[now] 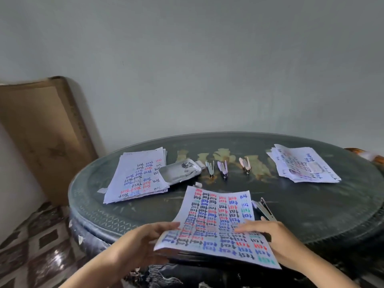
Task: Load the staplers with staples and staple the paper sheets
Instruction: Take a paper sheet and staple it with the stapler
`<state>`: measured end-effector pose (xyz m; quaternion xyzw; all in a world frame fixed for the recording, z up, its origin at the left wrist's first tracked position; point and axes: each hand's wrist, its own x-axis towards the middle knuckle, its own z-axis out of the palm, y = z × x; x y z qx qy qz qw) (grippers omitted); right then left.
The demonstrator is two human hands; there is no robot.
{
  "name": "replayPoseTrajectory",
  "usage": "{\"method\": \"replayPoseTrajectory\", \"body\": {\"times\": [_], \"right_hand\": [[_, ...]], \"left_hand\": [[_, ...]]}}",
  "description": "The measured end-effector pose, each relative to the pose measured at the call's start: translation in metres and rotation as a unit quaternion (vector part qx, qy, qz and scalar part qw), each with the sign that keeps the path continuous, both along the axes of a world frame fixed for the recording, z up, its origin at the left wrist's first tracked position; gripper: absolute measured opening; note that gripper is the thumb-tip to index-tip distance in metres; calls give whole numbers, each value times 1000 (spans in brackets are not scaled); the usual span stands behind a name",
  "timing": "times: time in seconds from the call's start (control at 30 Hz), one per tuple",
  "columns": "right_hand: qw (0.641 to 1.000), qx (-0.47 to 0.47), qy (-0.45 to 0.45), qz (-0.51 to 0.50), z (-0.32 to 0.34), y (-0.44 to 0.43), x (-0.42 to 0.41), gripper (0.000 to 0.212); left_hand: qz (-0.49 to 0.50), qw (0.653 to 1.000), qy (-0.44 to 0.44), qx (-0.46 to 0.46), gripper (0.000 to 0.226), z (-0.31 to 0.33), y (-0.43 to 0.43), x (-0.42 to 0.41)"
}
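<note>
A bundle of paper sheets covered in coloured handwriting lies at the near side of the round dark table, its near corner jutting out past the table's rim. The left hand grips the bundle's left edge, thumb on top and fingers curled beneath. The right hand rests on the right part, fingers laid nearly straight across the top sheet. A stapler lies just beside the bundle's right edge, swung open. To its right, bare tabletop runs toward the right stack of sheets near the far rim. Beyond the bundle's far edge, across a bare strip, three open staplers lie in a row. Left of them a shallow white tray holds a small grey heap, seemingly staples, at its far end; the tray sits against the left stack of sheets. A cardboard sheet leans on the wall past the table's left rim
</note>
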<state>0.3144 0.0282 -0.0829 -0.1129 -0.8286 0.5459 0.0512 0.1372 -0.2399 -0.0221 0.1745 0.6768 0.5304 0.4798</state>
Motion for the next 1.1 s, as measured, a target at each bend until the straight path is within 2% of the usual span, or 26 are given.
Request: {"method": "replayPoseTrajectory", "body": {"times": [0.07,0.1,0.17,0.2,0.23,0.27,0.37,0.4,0.47,0.5,0.53,0.6,0.67,0.73,0.87,1.1], "right_hand": [[999,-26,-13,-24,-5,7,4,31],[1000,0,-19,-22,-4,8,5,30],[999,23,-39,-18,1,8,7,19],[999,11,-43,-17,2,8,7,23],[998,-10,-51,-24,4,5,8,32],[998,7,-51,-22,-1,6,8,44],[989,25,-31,-140,-9,7,6,68],[982,47,-14,-183,-14,8,5,64],[967,59,8,-248,-19,7,0,32],[962,72,1,-262,-18,4,-3,23],[958,90,-15,-272,-19,3,-7,30],[953,122,-40,-276,-24,2,-15,52],[949,157,-53,-267,-28,1,-23,59],[943,205,-72,-253,-34,1,-27,52],[906,309,-131,-256,-39,-2,-34,35],[857,440,-94,-250,-48,5,-47,31]], "left_hand": [[-62,997,48,5,42,1,-10,-3],[-89,989,115,0,40,-2,-13,-4],[-122,942,311,-38,34,-10,-14,-8],[-118,915,383,-54,33,-16,-11,-9],[-101,898,425,-53,34,-21,-8,-9],[-83,892,442,-48,34,-26,-3,-8],[-47,913,404,-27,18,-32,16,2],[-32,921,387,-21,16,-34,22,5],[17,919,392,-32,14,-40,35,4],[43,914,399,-55,15,-45,42,2],[65,911,400,-81,17,-49,48,-1],[91,905,398,-119,18,-58,59,-5],[99,901,401,-134,19,-65,68,-9],[107,890,416,-152,25,-70,75,-13],[112,869,447,-181,33,-76,89,-20],[130,839,492,-191,35,-89,94,-24]]}}
